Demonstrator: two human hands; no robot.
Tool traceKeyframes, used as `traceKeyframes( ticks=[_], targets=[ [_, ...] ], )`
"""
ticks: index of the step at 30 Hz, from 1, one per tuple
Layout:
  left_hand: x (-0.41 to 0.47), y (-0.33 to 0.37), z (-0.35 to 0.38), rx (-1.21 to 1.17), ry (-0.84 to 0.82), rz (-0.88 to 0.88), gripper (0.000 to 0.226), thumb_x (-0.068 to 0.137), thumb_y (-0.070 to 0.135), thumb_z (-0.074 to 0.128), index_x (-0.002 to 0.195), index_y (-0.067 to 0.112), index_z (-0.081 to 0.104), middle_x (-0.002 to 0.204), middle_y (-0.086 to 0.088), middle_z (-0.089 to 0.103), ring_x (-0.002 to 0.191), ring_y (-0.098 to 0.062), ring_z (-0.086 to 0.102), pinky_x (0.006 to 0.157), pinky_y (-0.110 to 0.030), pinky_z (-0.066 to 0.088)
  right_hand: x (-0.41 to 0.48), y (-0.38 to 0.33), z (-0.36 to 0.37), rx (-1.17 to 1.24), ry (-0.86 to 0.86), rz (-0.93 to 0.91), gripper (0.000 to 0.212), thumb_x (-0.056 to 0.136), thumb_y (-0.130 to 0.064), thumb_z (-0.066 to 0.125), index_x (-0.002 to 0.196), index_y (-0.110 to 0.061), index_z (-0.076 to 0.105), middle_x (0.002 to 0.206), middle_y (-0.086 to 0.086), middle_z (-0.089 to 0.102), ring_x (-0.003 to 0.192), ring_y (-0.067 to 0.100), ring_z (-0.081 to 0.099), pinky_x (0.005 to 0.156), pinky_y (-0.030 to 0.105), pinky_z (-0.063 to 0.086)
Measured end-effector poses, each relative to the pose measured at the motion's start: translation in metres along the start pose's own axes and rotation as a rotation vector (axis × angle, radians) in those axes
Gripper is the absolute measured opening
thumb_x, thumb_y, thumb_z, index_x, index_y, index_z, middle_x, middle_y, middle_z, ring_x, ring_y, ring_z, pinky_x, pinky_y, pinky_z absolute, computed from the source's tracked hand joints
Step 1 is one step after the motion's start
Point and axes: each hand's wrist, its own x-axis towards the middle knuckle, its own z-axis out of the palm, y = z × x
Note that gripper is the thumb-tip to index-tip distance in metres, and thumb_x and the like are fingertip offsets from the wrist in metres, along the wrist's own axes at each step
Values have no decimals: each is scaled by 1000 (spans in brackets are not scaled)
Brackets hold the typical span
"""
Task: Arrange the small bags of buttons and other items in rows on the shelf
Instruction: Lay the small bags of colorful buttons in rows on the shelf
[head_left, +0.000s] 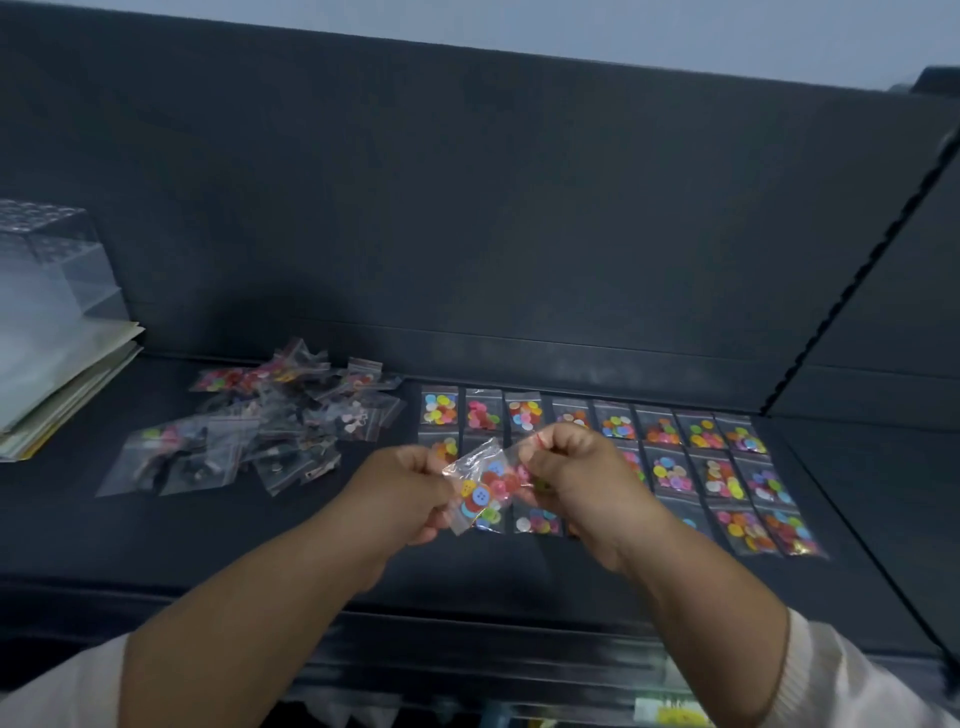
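— Where is the bag you're working on?

— I see the button bag (480, 491) held above the shelf (467, 571), over the near-left end of the rows. It is clear, with blue, red, yellow and green buttons inside.

— And the hands?

— My left hand (410, 486) pinches its left edge, fingers (435, 514) curled in. My right hand (576, 467) grips the right side, fingers clenched on the plastic near a red strip. It is blurred there, so I cannot tell whether that is one bag or two.

— What lies around it?

— The arranged bags (722, 473) lie flat in rows just beyond and to the right of the hands, edges nearly touching. The loose pile of bags (270, 431) sits to the left, apart from the rows. Further left there is a stack of papers (62, 379) with a clear plastic box (52, 260) on top.
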Motion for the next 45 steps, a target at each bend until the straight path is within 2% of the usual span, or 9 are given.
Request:
traceKeyframes(
  ticks=[7, 13, 16, 25, 29, 32, 36, 41, 45],
  targets=[
    [-8, -9, 3, 31, 17, -23, 16, 89, 5, 54, 79, 13, 64, 101, -5, 67, 91, -24, 66, 60, -27, 53, -9, 18, -14, -155, 14, -8, 17, 94, -9, 54, 78, -9, 60, 63, 5, 58, 60, 16, 55, 58, 28, 53],
    [-8, -11, 0, 185, 29, 93, 24, 88, -1, 49, 80, 14, 66, 86, -6, 69, 67, -15, 59, 59, -26, 49, -13, 27, -16, -253, 0, -71, 16, 93, -8, 54, 79, -11, 62, 66, 1, 57, 61, 12, 51, 53, 21, 48],
    [-3, -15, -7, 333, 26, 149, 23, 87, -1, 55, 82, 19, 67, 93, -9, 69, 80, -21, 66, 72, -31, 55, -13, 33, -14, -374, -32, -180, 24, 91, -5, 56, 71, -17, 59, 62, -3, 58, 57, 10, 52, 53, 22, 46],
    [17, -29, -14, 650, -71, 182, 31, 85, -4, 53, 85, 26, 64, 93, 5, 63, 70, -9, 61, 53, -19, 47, -9, 52, -4, -844, -204, -330, 13, 92, -13, 55, 90, -21, 65, 84, -4, 68, 77, 11, 63, 71, 26, 51],
    [14, -36, -12, 757, -24, 302, 36, 86, 12, 64, 119, 25, 56, 113, 4, 55, 97, -11, 56, 76, -18, 43, -9, 55, -2, -1048, -163, -490, 40, 91, -19, 59, 131, -24, 54, 125, -3, 58, 116, 13, 50, 96, 18, 36],
    [1, -44, -14, 878, 78, 538, 41, 90, 18, 57, 130, 24, 49, 126, 6, 46, 114, -9, 42, 90, -17, 34, -18, 54, -4, -1073, -63, -647, 37, 90, -16, 59, 128, -20, 57, 129, -1, 56, 121, 19, 45, 99, 20, 31],
    [-18, -64, -17, 964, -75, 696, 27, 96, 30, 42, 119, 25, 54, 130, 14, 44, 122, -4, 37, 104, -21, 31, -36, 61, -8, -1136, -241, -615, 36, 97, -37, 44, 128, -25, 54, 140, -7, 47, 130, 14, 38, 106, 18, 21],
    [-25, -86, -21, 1214, -235, 518, 81, 81, 70, 7, 149, 28, 19, 158, 11, 4, 144, -7, -3, 115, -25, 3, -46, 74, -6, -1323, -435, -465, 83, 77, -69, 5, 150, -30, 10, 158, -12, 8, 144, 5, -1, 103, 12, -13],
    [-36, -86, -15, 1291, -230, 466, 104, 60, 78, -6, 151, 25, -3, 157, 8, -15, 142, -8, -17, 108, -25, -10, -45, 79, -4, -1348, -487, -497, 80, 80, -67, 7, 150, -31, 3, 158, -12, 2, 142, 0, -7, 106, 15, -15]
  ],
)
